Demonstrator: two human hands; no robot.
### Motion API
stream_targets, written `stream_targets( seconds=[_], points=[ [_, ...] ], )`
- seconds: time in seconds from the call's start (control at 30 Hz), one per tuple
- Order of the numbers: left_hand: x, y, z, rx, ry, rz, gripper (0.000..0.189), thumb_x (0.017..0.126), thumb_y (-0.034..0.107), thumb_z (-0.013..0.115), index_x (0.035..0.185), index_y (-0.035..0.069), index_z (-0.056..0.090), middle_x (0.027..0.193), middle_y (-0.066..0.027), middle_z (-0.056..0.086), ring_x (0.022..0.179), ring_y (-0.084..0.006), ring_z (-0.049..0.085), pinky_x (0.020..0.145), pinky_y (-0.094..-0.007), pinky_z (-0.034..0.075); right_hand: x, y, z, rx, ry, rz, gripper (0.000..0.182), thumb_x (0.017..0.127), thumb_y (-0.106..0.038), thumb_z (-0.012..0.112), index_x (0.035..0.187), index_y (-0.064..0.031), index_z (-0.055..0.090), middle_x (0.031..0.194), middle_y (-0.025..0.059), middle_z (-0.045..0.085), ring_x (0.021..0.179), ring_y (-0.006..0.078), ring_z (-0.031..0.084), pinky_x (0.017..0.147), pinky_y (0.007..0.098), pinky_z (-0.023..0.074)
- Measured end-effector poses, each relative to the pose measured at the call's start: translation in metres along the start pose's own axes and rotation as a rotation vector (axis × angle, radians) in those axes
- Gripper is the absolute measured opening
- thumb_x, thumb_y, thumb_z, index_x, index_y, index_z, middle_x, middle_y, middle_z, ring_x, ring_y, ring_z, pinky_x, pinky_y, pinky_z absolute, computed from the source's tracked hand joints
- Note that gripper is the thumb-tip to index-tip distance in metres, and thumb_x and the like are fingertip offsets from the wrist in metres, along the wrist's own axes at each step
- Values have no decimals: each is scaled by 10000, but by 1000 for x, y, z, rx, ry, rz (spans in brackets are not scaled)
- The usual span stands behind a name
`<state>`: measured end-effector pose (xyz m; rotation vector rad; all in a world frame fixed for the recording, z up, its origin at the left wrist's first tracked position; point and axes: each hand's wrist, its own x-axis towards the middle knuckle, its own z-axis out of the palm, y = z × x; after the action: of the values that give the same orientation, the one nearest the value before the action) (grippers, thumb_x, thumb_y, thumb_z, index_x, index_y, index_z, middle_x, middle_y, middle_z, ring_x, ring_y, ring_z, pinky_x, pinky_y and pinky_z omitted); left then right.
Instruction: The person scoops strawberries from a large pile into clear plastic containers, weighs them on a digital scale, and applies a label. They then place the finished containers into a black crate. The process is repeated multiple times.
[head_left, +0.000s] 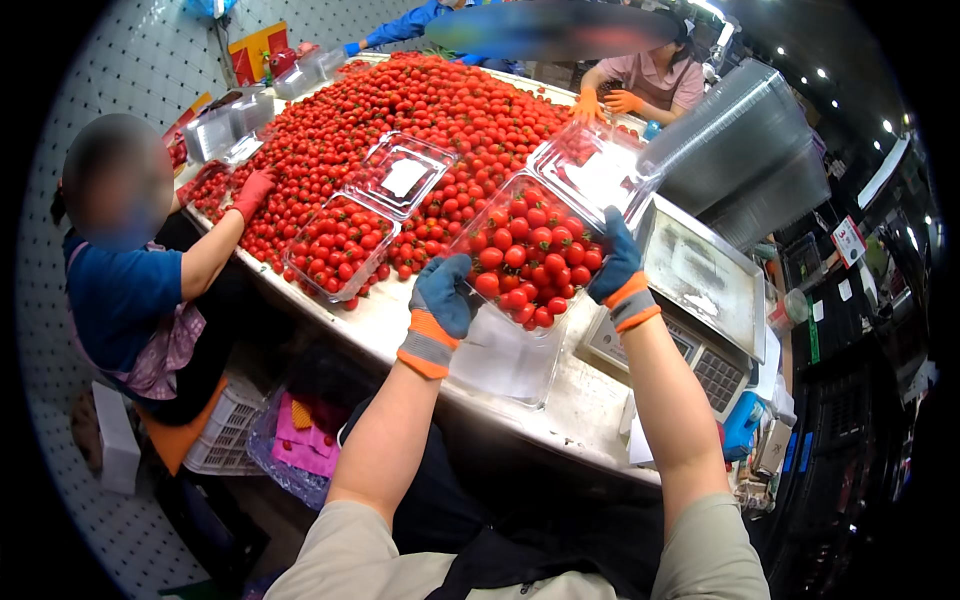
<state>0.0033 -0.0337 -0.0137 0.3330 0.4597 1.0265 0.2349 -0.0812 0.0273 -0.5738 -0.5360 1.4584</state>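
Note:
Between my hands is a clear plastic clamshell box (534, 259) full of cherry tomatoes, its lid (592, 166) folded back on the far side. My left hand (442, 300), in a blue and orange work glove, grips the near left side. On the right side, my gloved right hand (619, 259) has hold of the box near the hinge. A second open clamshell (341, 244) with tomatoes stands left of it on the table, against the large heap of loose cherry tomatoes (405, 105). Below the held box, a clear plastic container (510, 360) lies at the table's front edge.
At right stands a weighing scale (705, 285) with a metal pan and keypad; tall stacks of clear containers (742, 150) lean behind it. A co-worker's red-gloved hand (255, 191) reaches into the heap from the left. Another person's orange gloves (600, 103) are across the table.

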Motion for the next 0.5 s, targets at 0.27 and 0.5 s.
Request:
stream_targets(
  seconds=[0.27, 0.5],
  points=[
    [-8, 4, 19, 177, -101, -134, 554, 727, 468, 688, 1118, 107, 535, 1095, -86, 534, 992, -243, 538, 869, -409, 441, 3, 12, -36, -224, 69, -131, 511, 891, -425, 481, 1194, -15, 496, 1202, 117, 532, 1133, 259, 491, 979, 419, 397],
    [-1, 6, 12, -90, -17, -109, 692, 719, 500, 675, 1205, 72, 433, 1241, -83, 431, 1137, -253, 435, 961, -420, 370, -21, 10, -17, -188, -35, 79, 564, 876, -519, 428, 1308, -158, 402, 1335, 79, 408, 1192, 296, 436, 928, 553, 390]
  ],
)
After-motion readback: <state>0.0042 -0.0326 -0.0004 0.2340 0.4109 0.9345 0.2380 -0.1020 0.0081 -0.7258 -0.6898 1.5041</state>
